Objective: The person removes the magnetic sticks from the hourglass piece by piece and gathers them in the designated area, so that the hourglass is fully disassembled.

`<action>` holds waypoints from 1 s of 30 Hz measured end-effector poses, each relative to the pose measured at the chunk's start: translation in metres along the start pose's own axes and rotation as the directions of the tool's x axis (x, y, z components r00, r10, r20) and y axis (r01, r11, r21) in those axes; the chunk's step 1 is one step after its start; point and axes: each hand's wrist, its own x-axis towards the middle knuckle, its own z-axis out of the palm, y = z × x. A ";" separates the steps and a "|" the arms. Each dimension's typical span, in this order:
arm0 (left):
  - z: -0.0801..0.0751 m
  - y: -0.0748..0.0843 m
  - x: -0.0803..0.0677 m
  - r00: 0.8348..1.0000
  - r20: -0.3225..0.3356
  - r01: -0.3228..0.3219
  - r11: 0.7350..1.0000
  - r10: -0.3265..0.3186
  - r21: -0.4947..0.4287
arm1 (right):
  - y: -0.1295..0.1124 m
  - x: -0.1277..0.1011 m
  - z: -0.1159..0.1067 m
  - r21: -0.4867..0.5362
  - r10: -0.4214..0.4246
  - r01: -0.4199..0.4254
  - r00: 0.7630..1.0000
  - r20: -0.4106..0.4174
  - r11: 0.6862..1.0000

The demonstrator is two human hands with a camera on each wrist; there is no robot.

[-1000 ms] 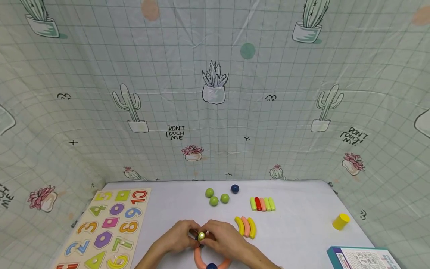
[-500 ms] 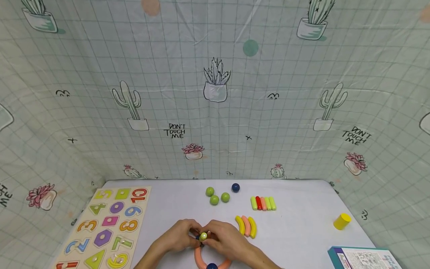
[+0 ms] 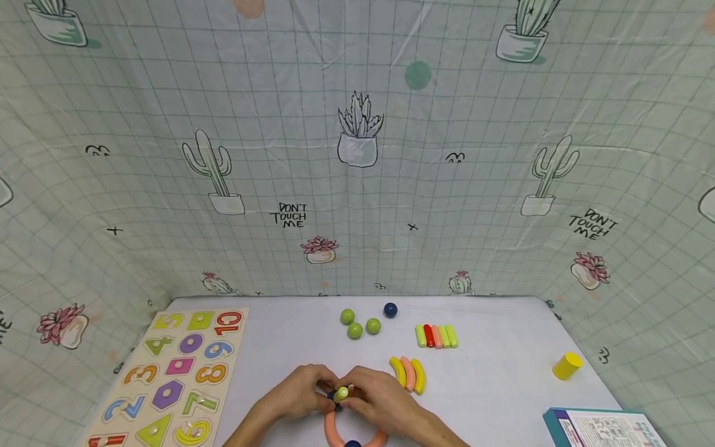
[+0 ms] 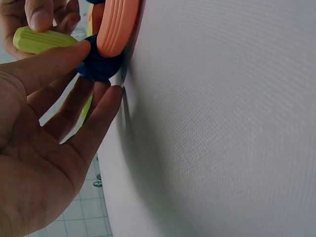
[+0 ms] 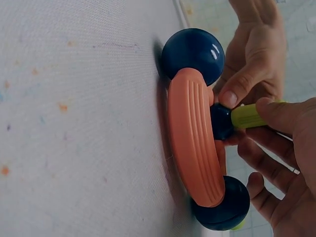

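Both hands meet at near edge of counter (image 3: pixel 503 385). Left hand (image 3: pixel 296 397) pinching dark blue ball (image 4: pixel 98 66) at top of orange arc (image 5: pixel 190 143). Right hand (image 3: pixel 380 403) grip pinched on lime stick (image 5: pixel 247 117), its end touching that ball. Spare green balls (image 3: pixel 357 324) farther back.

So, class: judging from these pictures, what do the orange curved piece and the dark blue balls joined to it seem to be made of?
Orange curved piece: probably moulded plastic, with a matte finish; even colour and neat ribbed grooves along its back. Dark blue balls: glossy, with sharp white highlights, so smooth plastic or a lacquered material; the look leaves that open.
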 end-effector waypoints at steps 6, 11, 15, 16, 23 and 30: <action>0.000 0.003 0.001 1.000 -0.002 -0.018 1.000 0.018 0.017 | -0.006 0.001 -0.008 0.109 -0.005 0.009 0.999 -0.031 0.994; -0.002 0.007 0.001 1.000 -0.007 -0.015 0.999 0.015 0.035 | -0.015 0.010 -0.034 0.195 0.003 0.031 0.986 -0.168 0.980; -0.001 0.009 0.001 1.000 0.007 0.021 1.000 -0.021 0.022 | -0.005 0.005 -0.055 0.267 0.123 -0.058 0.965 -0.233 0.962; 0.000 0.009 0.001 0.999 0.010 0.032 0.999 -0.033 0.021 | 0.001 0.002 -0.060 0.299 0.167 -0.089 0.955 -0.245 0.950; -0.004 0.008 -0.003 0.998 0.022 0.049 0.997 -0.051 0.056 | 0.065 -0.028 -0.098 0.378 0.437 -0.282 0.789 -0.432 0.882; -0.006 0.004 -0.009 1.000 0.008 0.021 0.997 -0.022 0.073 | 0.123 -0.058 -0.122 0.222 0.616 -0.596 0.614 -0.494 0.772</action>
